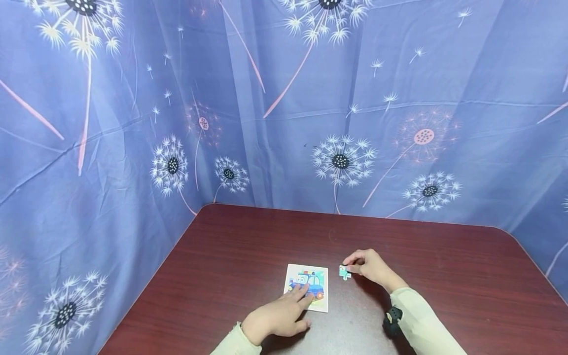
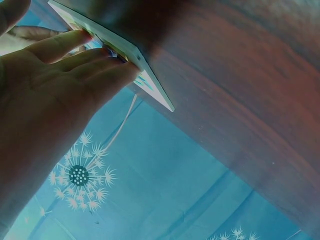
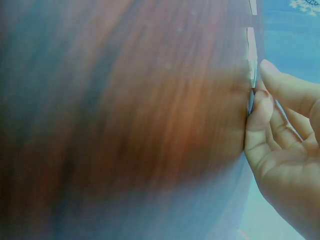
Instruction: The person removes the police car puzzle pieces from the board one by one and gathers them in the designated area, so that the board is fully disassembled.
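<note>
A square picture puzzle with a white border (image 1: 325, 301) lies on the table, showing a blue cartoon car. My left hand (image 1: 279, 313) rests on it with the fingers stretched out, covering its lower left part. In the left wrist view those fingers (image 2: 70, 57) lie flat across the picture, near the puzzle's edge (image 2: 160, 97). To the right of the puzzle, a small teal jigsaw piece (image 1: 343, 272) is pinched at its right side by the thumb and finger of my right hand (image 1: 370, 266). The right wrist view shows the piece (image 3: 252, 55) edge-on, close to the tabletop.
The dark red-brown wooden table (image 1: 443, 266) has rounded far corners. A blue curtain (image 1: 284, 148) with dandelion prints hangs behind it and along its left side. A black fuzzy band (image 1: 392, 319) sits round the right sleeve (image 1: 421, 315).
</note>
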Action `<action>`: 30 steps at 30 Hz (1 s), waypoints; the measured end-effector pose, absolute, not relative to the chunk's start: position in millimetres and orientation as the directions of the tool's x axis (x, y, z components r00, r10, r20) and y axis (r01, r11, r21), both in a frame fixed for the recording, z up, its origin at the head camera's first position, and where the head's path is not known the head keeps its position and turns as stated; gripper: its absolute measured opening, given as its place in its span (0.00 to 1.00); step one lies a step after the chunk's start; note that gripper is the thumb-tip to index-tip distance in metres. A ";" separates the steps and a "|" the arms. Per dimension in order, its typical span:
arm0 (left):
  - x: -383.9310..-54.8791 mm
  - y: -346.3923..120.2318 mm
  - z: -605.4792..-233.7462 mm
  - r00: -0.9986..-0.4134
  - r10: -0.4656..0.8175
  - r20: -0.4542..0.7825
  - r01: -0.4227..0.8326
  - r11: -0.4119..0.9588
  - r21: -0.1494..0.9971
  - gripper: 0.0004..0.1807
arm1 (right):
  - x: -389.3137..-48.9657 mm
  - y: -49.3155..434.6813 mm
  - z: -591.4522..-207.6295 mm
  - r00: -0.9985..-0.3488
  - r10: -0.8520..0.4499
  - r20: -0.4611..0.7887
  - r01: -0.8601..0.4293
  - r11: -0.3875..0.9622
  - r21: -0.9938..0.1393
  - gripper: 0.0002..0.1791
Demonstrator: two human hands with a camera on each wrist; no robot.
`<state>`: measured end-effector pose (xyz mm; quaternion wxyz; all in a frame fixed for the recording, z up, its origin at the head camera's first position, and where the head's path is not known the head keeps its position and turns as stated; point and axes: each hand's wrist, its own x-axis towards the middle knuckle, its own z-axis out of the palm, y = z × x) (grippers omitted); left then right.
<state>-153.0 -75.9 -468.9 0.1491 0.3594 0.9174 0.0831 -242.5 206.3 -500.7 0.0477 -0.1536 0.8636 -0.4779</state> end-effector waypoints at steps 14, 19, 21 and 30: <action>-153.2 -75.1 -467.1 -0.693 0.687 -0.220 0.640 0.726 0.252 0.34 | -245.9 196.4 -497.2 -0.943 -0.323 0.081 -0.237 0.481 -0.844 0.07; -153.3 -75.1 -467.5 -0.690 0.689 -0.220 0.640 0.723 0.260 0.33 | -247.5 188.2 -494.4 -0.941 -0.325 0.093 -0.250 0.483 -0.839 0.07; -153.1 -75.3 -467.5 -0.692 0.687 -0.222 0.637 0.725 0.261 0.33 | -248.3 184.1 -493.4 -0.941 -0.325 0.093 -0.250 0.482 -0.840 0.07; -153.7 -75.8 -469.3 -0.690 0.692 -0.211 0.647 0.721 0.247 0.33 | -249.2 162.5 -484.0 -0.929 -0.357 0.101 -0.253 0.411 -0.876 0.09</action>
